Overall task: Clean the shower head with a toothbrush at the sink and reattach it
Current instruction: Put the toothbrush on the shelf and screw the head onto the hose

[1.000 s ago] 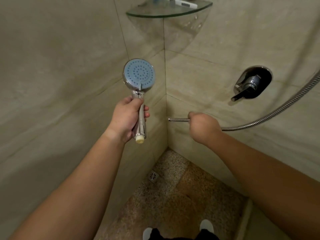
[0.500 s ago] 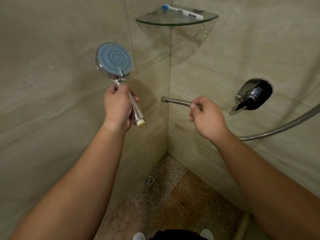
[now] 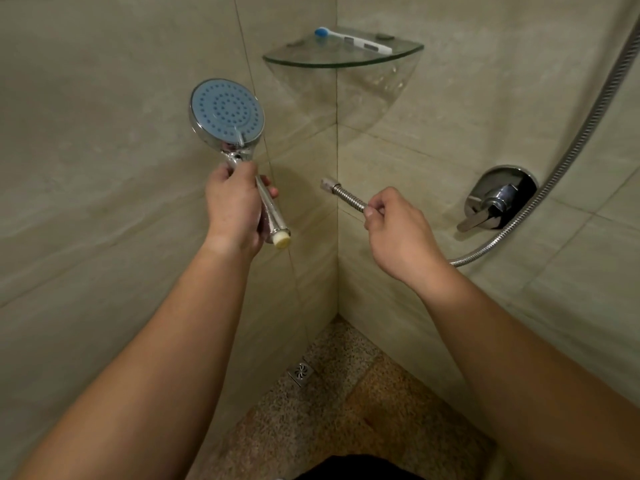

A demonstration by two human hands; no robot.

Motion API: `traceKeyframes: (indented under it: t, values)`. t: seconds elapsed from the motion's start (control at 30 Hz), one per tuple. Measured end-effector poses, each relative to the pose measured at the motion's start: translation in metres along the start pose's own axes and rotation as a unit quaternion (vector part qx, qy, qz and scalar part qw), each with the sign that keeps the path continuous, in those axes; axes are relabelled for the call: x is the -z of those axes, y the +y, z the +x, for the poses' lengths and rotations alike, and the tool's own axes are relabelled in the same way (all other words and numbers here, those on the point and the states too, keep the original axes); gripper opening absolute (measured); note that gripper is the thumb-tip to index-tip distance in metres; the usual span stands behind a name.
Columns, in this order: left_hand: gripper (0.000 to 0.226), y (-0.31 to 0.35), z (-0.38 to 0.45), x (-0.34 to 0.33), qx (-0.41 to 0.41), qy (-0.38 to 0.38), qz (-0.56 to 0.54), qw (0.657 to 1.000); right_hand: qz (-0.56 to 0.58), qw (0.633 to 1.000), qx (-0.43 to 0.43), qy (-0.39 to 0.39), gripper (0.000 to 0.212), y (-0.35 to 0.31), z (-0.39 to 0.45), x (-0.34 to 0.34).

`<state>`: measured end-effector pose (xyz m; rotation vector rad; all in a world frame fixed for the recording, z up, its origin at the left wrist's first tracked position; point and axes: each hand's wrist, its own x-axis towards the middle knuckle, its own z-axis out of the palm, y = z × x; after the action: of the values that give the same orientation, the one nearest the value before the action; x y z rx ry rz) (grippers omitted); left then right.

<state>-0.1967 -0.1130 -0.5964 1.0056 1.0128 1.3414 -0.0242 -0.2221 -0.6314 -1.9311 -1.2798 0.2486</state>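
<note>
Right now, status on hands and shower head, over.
Left hand grips shower head by its handle. Right hand pinches hose near its free end. Head and hose apart, nothing between them.

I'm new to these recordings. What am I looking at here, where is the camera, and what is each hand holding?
There is no robot: a person wears one camera on the head, looking down at their own arms in a tiled shower corner. The left hand grips the handle of a detached shower head, blue face toward the camera. The right hand pinches the metal hose near its free end; the two parts are apart. A toothbrush lies on the glass corner shelf. The chrome tap lever is on the right wall, a floor drain below.
</note>
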Motion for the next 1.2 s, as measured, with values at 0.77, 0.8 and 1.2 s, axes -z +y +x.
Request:
traceKeyframes:
  t: [0.77,0.8,1.2]
  values:
    - [0.015,0.007,-0.005,-0.031,0.054,0.093,-0.138,0.985,0.008,0.993,0.101,-0.056,0.033,-0.012,-0.048,-0.008]
    - [0.017,0.006,-0.007,-0.034,0.048,0.097,-0.136,0.985,-0.012,0.993,0.102,-0.054,0.037,-0.016,-0.048,-0.009]
    - [0.033,-0.003,-0.005,-0.052,-0.019,0.138,-0.1,0.985,0.004,0.991,0.118,0.057,0.016,-0.033,-0.034,-0.013]
